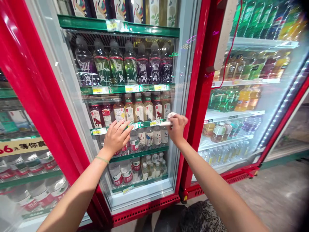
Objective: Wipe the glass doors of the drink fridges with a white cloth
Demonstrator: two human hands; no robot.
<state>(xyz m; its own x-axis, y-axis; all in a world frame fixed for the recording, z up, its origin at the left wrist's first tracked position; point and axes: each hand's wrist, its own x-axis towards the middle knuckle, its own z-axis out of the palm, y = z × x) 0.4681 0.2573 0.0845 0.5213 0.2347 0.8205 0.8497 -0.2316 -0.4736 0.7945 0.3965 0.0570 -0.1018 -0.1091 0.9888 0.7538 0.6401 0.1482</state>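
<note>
Right fingers: closed round a crumpled white cloth (170,117), perhaps tissue; the right hand (177,128) holds it at the glass pane (184,59), near the pane's right edge.
Left fingers: spread and gripping nothing; the left hand (117,137) is held up before the pane, left of centre; whether it touches cannot be told.
Wristband: a thin green band (102,159) on the left wrist.
Step in hand: by the look of it, wiping the glass.
Next stroke: would call for the cloth flat on the pane, inside the red frame (196,96).
Behind the glass: tea bottles (139,108) above the green shelf edge (146,124), the cloth in front of its right end; dark-labelled bottles (130,66) one shelf higher.
Farther right: another drinks cooler (238,114).
</note>
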